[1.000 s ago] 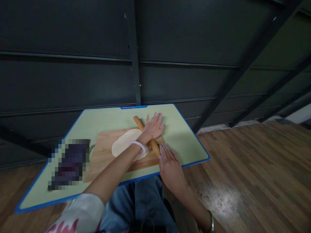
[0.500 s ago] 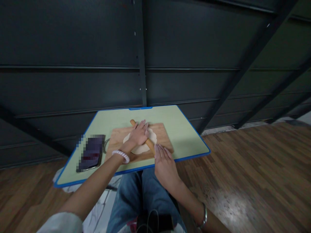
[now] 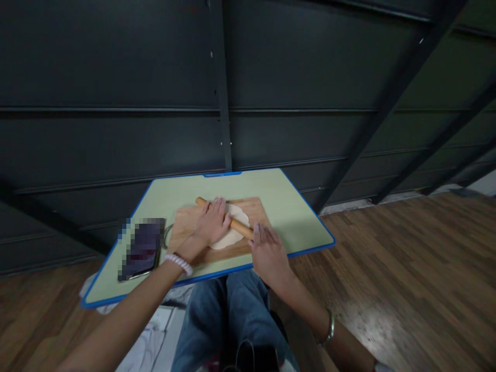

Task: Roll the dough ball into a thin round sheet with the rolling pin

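Note:
A wooden rolling pin (image 3: 241, 227) lies slantwise across a flat, pale sheet of dough (image 3: 228, 241) on a wooden board (image 3: 185, 223). My left hand (image 3: 212, 222) rests on the pin's far-left part with its fingers stretched out, covering some of the dough. At the pin's near-right end, my right hand (image 3: 268, 253) presses with straight fingers and hides that tip. Both hands are open and flat rather than wrapped round the pin.
The board sits on a pale green, blue-edged tabletop (image 3: 302, 227) above my knees. A phone-like dark item (image 3: 143, 248), blurred by pixels, lies at the left with a cable beside it. Dark panelled wall (image 3: 155, 144) stands behind; wooden floor (image 3: 406, 258) lies at the right.
The rolling pin has turned, its far end swinging left and nearer and its near end shifting right. My left hand has moved left with it; my right hand has moved slightly right.

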### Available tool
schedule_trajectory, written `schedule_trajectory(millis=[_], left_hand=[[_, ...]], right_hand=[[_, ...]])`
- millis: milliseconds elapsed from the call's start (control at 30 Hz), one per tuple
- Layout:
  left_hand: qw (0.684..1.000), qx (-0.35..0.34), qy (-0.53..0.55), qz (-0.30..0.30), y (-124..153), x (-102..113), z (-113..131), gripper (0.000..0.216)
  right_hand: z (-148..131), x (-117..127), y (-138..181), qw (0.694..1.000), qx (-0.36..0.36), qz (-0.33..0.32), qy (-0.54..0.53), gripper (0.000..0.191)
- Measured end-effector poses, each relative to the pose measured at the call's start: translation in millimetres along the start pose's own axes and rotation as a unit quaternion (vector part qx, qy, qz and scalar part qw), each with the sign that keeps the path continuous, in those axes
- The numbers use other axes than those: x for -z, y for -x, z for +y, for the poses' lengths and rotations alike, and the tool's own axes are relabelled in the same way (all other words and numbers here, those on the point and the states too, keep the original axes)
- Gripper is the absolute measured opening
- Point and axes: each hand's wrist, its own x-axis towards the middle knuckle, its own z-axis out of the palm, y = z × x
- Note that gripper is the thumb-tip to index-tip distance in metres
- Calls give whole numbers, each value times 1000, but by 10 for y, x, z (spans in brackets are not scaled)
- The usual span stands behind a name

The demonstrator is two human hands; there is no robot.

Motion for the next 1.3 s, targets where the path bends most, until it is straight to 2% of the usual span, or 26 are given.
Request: schedule_trajectory(millis=[133, 300, 533, 833, 1000, 1300], left_hand=[[1000, -19, -3, -3, -193, 6, 49, 58], [999, -41, -6, -4, -428, -9, 150, 54], [997, -49, 19, -53, -806, -71, 202, 54], [992, -36, 54, -113, -1196, -120, 252, 56], [993, -40, 34, -104, -1101, -122, 235, 57], [996, -57, -2, -61, -527, 0, 141, 54]], right_hand=[[82, -31, -154, 1000, -21, 1, 12, 56], [290, -78, -368, 999, -5, -1, 34, 49], [628, -176, -659, 999, 35, -12, 18, 38], [875, -287, -913, 998, 45, -33, 6, 38], [813, -293, -849, 998, 47, -31, -2, 43], [461, -147, -479, 996, 71, -5, -50, 41]])
